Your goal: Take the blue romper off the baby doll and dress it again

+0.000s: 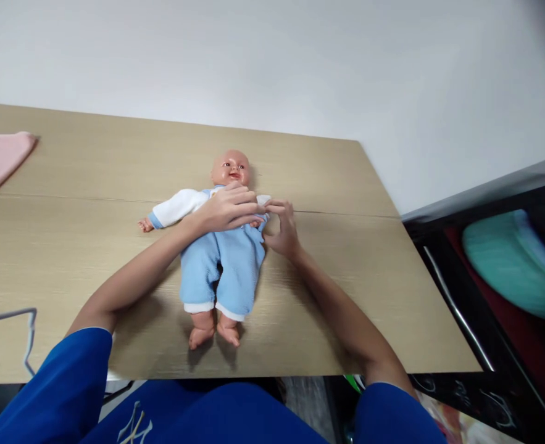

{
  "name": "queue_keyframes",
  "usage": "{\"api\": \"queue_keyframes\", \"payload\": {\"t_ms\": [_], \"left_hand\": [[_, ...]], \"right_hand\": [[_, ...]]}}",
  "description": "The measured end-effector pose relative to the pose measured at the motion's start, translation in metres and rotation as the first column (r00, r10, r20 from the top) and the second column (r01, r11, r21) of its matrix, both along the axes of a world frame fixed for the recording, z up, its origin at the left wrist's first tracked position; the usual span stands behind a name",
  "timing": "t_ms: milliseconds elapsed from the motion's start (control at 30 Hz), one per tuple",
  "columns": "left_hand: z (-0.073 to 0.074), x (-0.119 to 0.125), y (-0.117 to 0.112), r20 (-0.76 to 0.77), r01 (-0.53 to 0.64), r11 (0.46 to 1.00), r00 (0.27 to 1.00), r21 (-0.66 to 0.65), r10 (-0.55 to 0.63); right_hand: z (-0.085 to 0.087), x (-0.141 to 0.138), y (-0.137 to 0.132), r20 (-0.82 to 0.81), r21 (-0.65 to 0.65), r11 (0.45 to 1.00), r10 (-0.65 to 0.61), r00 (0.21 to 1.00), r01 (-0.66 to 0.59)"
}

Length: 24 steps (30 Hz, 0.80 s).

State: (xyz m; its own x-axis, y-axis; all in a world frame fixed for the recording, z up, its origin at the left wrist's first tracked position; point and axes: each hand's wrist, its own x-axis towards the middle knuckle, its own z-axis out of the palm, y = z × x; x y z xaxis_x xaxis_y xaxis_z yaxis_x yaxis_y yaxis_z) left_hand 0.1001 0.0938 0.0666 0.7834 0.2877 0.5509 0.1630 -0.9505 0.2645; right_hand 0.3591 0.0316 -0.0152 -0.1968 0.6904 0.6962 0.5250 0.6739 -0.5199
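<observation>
A baby doll lies face up on the table, its feet toward me. It wears a light blue and white outfit with white sleeves. Across its chest reaches my left hand, fingers closed together around the sleeve of the arm on the right side. Beside that arm, my right hand is curled, with its fingertips pinching the sleeve by the cuff. The doll's small hand shows just under my left fingertips. Its other arm stretches out to the left. My fingers partly hide the gripped sleeve.
Pink cloth lies at the left of the wooden table. A grey cable or wire bends over the near left edge. A white wall rises behind. Right of the table, a teal rounded object sits in a dark shelf or frame.
</observation>
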Motion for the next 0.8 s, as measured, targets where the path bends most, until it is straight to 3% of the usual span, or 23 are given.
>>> {"api": "queue_keyframes", "payload": {"t_ms": [167,300,367,433,500,567,700,800], "left_hand": [[-0.007,0.010,0.008,0.184,0.045,0.935,0.983,-0.351,0.021],[-0.016,0.015,0.015,0.153,0.005,0.901,0.986,-0.434,0.068],[-0.018,0.015,0.015,0.092,-0.040,0.902,0.992,-0.429,0.088],[-0.019,0.015,0.014,0.025,-0.093,0.905,0.993,-0.415,0.114],[-0.019,0.015,0.012,-0.053,-0.156,0.909,0.988,-0.386,0.147],[-0.018,0.016,0.011,-0.132,-0.212,0.914,0.975,-0.345,0.176],[-0.018,0.019,0.011,-0.165,-0.251,0.906,0.965,-0.339,0.206],[-0.018,0.020,0.013,-0.098,-0.230,0.900,0.973,-0.370,0.208]], "right_hand": [[0.007,0.000,-0.023,0.020,-0.082,0.993,0.089,0.996,-0.087],[0.013,-0.010,-0.037,-0.221,-0.304,0.950,-0.001,0.975,-0.068],[0.013,-0.017,-0.037,-0.448,-0.436,0.885,-0.054,0.892,-0.166],[0.009,-0.020,-0.034,-0.645,-0.513,0.804,-0.132,0.753,-0.299],[0.004,-0.022,-0.030,-0.735,-0.556,0.745,-0.233,0.637,-0.369],[-0.002,-0.022,-0.029,-0.739,-0.591,0.729,-0.318,0.594,-0.345],[-0.010,-0.024,-0.029,-0.642,-0.627,0.767,-0.410,0.648,-0.136],[-0.008,-0.028,-0.018,-0.476,-0.665,0.744,-0.348,0.808,-0.072]]}}
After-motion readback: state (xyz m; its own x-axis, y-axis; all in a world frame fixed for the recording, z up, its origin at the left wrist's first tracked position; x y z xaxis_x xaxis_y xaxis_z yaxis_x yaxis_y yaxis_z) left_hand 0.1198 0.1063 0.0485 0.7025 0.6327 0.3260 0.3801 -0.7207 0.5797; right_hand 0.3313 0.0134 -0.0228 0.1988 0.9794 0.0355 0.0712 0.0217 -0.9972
